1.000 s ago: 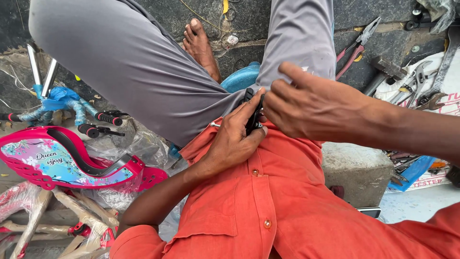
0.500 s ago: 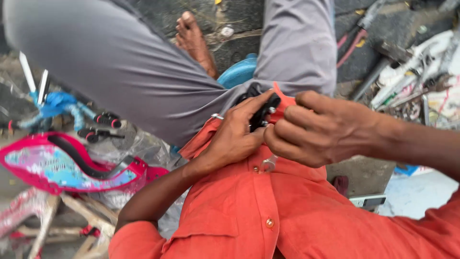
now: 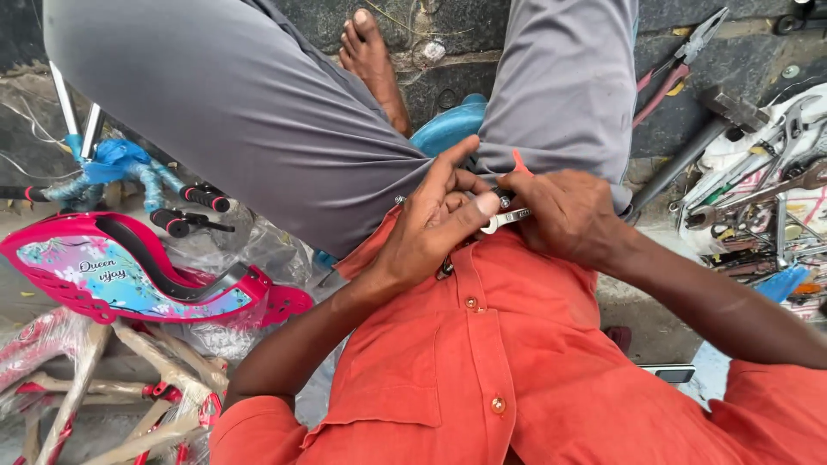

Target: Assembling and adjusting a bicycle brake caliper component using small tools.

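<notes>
While your left hand (image 3: 431,228) and right hand (image 3: 564,215) pinch shut around a small metal part (image 3: 502,220) at your lap, a slipped fingertip could drop it among the wrapped bicycle parts (image 3: 129,362) below.

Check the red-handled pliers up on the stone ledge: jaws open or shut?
Open. The red-handled pliers lie flat on the dark ledge with handles spread apart and tips slightly parted, away from both hands.
</notes>
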